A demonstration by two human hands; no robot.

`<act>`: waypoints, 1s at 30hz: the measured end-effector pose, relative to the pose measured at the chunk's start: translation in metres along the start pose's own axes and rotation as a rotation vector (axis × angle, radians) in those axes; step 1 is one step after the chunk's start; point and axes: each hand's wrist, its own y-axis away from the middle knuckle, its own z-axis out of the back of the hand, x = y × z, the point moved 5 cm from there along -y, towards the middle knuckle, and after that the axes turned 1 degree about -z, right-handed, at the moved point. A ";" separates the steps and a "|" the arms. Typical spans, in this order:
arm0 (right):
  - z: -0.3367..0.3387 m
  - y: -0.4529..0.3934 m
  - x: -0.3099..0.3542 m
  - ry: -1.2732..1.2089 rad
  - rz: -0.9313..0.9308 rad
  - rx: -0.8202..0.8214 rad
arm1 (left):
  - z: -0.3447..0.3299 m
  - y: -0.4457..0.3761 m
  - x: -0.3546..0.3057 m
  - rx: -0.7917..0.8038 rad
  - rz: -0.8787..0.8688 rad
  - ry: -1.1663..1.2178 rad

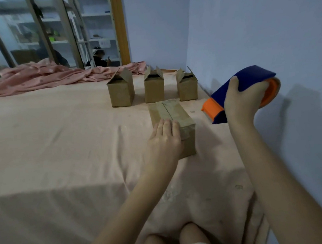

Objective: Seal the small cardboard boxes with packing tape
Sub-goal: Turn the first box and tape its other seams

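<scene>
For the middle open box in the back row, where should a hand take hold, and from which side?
Grip the middle open box across its two flat side walls below the flaps, coming down from the near side. It stands upright with gaps to both neighbours, and its raised flaps would likely bend if pinched.

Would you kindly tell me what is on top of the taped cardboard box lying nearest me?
The left hand rests flat on the taped cardboard box, above clear tape; what lies under the palm is hidden.
</scene>
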 end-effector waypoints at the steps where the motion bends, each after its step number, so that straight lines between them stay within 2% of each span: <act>1: 0.000 -0.001 -0.003 0.003 0.002 -0.019 | -0.006 0.000 0.001 0.012 -0.003 0.011; 5: -0.005 0.004 -0.007 0.121 0.071 0.011 | -0.008 0.003 -0.001 -0.004 -0.013 0.012; 8: -0.006 0.006 -0.014 0.183 0.052 0.025 | -0.006 0.000 -0.004 0.006 -0.024 0.031; 16: -0.018 0.018 -0.032 0.299 -0.033 0.098 | -0.005 -0.001 -0.006 0.117 -0.015 0.015; 24: -0.012 0.023 -0.041 0.289 -0.106 0.081 | 0.002 -0.006 -0.008 0.216 -0.021 0.001; 30: -0.019 0.017 -0.034 0.408 -0.025 0.116 | -0.002 -0.028 -0.027 0.341 -0.030 -0.081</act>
